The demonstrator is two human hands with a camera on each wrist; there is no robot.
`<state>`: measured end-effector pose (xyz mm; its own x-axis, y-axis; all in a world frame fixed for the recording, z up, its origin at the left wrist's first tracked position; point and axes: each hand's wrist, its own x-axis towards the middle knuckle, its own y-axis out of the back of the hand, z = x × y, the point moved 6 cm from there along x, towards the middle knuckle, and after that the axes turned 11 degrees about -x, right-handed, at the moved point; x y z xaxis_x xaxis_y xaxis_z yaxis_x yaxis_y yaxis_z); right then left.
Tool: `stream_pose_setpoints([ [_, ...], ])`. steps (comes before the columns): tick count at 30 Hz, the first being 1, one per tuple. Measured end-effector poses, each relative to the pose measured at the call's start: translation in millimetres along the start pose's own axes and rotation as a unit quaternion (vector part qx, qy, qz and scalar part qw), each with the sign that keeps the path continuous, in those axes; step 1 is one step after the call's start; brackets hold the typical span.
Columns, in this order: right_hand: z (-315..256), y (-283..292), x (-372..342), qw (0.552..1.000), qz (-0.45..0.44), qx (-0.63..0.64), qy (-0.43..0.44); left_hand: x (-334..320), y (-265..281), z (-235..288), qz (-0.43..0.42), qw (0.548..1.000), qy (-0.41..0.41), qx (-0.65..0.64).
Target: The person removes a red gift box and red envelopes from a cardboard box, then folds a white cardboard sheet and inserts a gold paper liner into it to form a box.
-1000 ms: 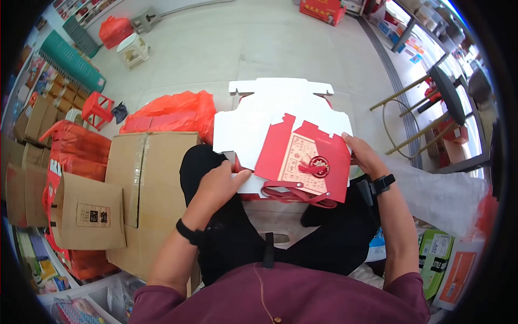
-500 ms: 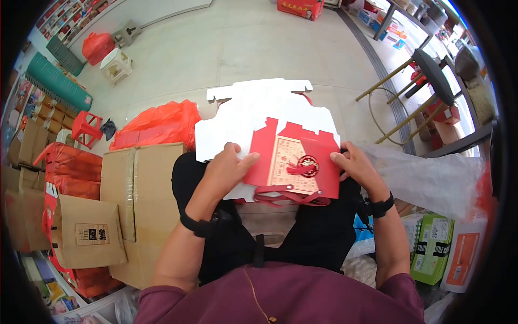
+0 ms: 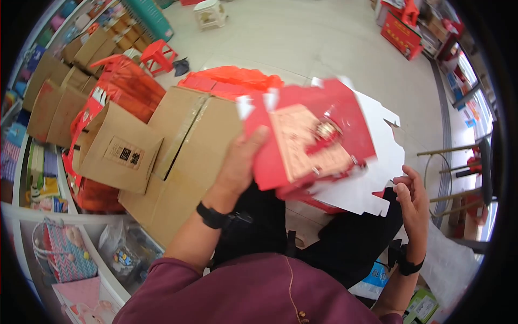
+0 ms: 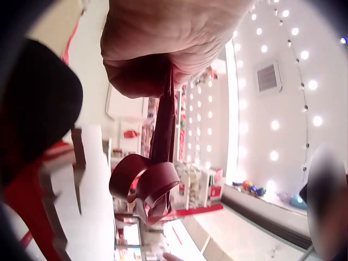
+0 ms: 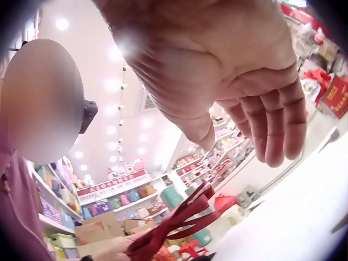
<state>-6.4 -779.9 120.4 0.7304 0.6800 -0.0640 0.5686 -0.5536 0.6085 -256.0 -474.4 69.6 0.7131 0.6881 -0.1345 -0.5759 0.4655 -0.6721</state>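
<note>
My left hand (image 3: pixel 240 162) grips the left edge of a flat red carton (image 3: pixel 348 116) with a tan printed panel, a round gold emblem and a red tassel. Dark red straps (image 4: pixel 157 182) hang in loops below that hand in the left wrist view. White unfolded card sheets (image 3: pixel 380 140) lie beneath and to the right of the carton, over the lap. My right hand (image 3: pixel 413 205) is off the carton, beside the sheets' right edge, its fingers loosely extended and holding nothing; the right wrist view shows the same hand (image 5: pixel 234 81) with its palm bare.
A large cardboard box (image 3: pixel 189 146) stands left of the legs, with a brown paper bag (image 3: pixel 121 148) beside it. An orange-red plastic bag (image 3: pixel 232 78) lies beyond the box. A red stool (image 3: pixel 158 56) is on the floor; a dark-seated stool (image 3: pixel 484 167) stands at right.
The left hand has lifted and tilted the red carton off the sheets. My right hand has let go of it and moved away to the right. The head view has turned left.
</note>
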Motion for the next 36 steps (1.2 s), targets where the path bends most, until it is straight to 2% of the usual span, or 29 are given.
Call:
stream_pose_setpoints([
  [2,-40.0,-19.3,5.2,0.999,-0.02,-0.021,0.045,-9.5,50.6,34.3,0.059,0.997,-0.046,-0.021],
  [3,-62.0,-33.8,9.2,0.997,-0.061,0.017,0.04,-15.4,81.3,45.4,0.093,0.993,-0.072,-0.022],
  [5,-96.2,-77.7,23.2,0.986,-0.135,0.039,0.088,-28.2,148.0,56.8,0.16,0.979,-0.126,-0.025],
  [8,-150.2,-165.6,33.4,0.947,-0.261,0.012,0.189,-56.4,228.1,45.8,0.248,0.961,-0.103,-0.072],
  [10,-174.3,-229.9,26.8,0.909,-0.278,-0.022,0.311,-76.5,258.8,23.1,0.285,0.949,-0.072,-0.113],
  [12,-188.9,-293.4,16.9,0.837,-0.224,-0.126,0.484,-95.9,288.6,0.7,0.316,0.939,-0.03,-0.134],
  [14,-179.9,-353.4,4.8,0.787,-0.231,-0.229,0.524,-108.0,287.7,-8.1,0.316,0.935,-0.021,-0.162],
  [15,-178.9,-374.0,0.9,0.763,-0.203,-0.272,0.551,-112.6,285.8,-11.3,0.316,0.932,-0.014,-0.175],
  [18,-167.9,-423.8,7.8,0.731,-0.135,-0.295,0.6,-121.3,278.5,-11.2,0.277,0.936,0.005,-0.215],
  [19,-165.2,-431.1,12.2,0.733,-0.121,-0.307,0.595,-126.7,276.6,-8.2,0.281,0.946,0.025,-0.159],
  [21,-163.9,-437.8,26.8,0.742,-0.161,-0.307,0.574,-134.8,297.2,-5.3,0.194,0.963,0.106,-0.152],
  [22,-167.2,-436.7,35.2,0.746,-0.179,-0.309,0.562,-132.3,289.8,8.0,0.146,0.967,0.146,-0.148],
  [23,-176.4,-426.7,42.5,0.762,-0.139,-0.259,0.577,-135.9,300.3,27.4,0.243,0.959,0.145,-0.012],
  [24,-179.5,-417.9,57.3,0.809,-0.18,-0.224,0.513,-134.4,330.7,45.6,0.3,0.936,0.088,0.16],
  [26,-190.1,-401.2,83.8,0.877,-0.26,-0.15,0.376,-137.7,412.1,67.5,0.363,0.808,-0.013,0.464],
  [27,-197.1,-394.1,93.3,0.899,-0.275,-0.094,0.327,-132.7,437.9,76.2,0.364,0.716,-0.051,0.594],
  [28,-201.0,-387.8,101.0,0.916,-0.289,-0.038,0.274,-126.5,436.8,80.0,0.349,0.703,-0.022,0.619],
  [29,-196.7,-384.8,110.8,0.929,-0.314,-0.043,0.191,-122.2,434.7,80.9,0.333,0.69,0.008,0.643],
  [30,-199.9,-380.8,113.9,0.932,-0.294,0.055,0.206,-117.9,430.1,82.3,0.316,0.675,0.038,0.665],
  [32,-205.7,-375.0,123.9,0.921,-0.366,0.049,0.125,-107.8,420.3,83.1,0.321,0.613,0.082,0.718],
  [33,-215.3,-369.8,123.5,0.92,-0.351,0.085,0.151,-103.3,415.3,88.6,0.322,0.579,0.103,0.742],
  [36,-234.0,-353.9,124.7,0.931,-0.314,0.17,0.08,-105.8,388.2,132.0,0.322,0.682,0.081,0.651],
])
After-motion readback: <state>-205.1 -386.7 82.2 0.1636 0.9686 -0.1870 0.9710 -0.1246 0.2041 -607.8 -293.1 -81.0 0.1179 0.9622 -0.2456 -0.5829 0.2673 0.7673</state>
